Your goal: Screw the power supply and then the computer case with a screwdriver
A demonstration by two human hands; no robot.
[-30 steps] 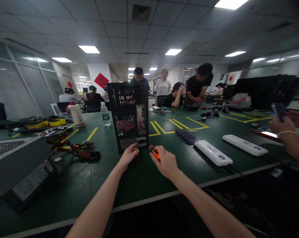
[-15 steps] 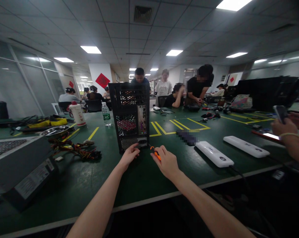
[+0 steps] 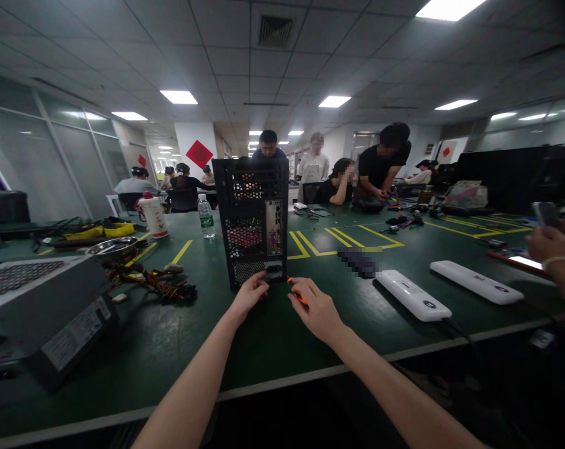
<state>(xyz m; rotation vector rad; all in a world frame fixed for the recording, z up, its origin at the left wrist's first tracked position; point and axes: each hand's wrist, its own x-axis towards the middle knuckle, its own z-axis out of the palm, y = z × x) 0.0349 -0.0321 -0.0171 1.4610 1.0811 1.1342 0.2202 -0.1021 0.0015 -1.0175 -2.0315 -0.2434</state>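
Note:
A black computer case (image 3: 252, 199) stands upright on the green table, its rear with slots, ports and power socket facing me. My left hand (image 3: 251, 295) is at the lower rear of the case, its index finger reaching to the power supply area beside the socket. Nothing shows between its thumb and fingers. In my right hand (image 3: 316, 310) is an orange-and-black screwdriver (image 3: 302, 299), gripped by the handle. Its tip points at the lower right corner of the case's rear; whether it sits on a screw is too small to tell.
At left lie a grey power supply (image 3: 39, 312), a bundle of cables (image 3: 151, 280) and a metal bowl (image 3: 111, 246). A water bottle (image 3: 206, 217) and a thermos (image 3: 154, 216) stand behind. White power banks (image 3: 411, 295) lie at right, near another person's hand (image 3: 556, 246) holding a phone.
The whole view has shifted slightly, with things sitting a little further right and lower. Both hands remain at the case's lower rear, the screwdriver still in my right hand.

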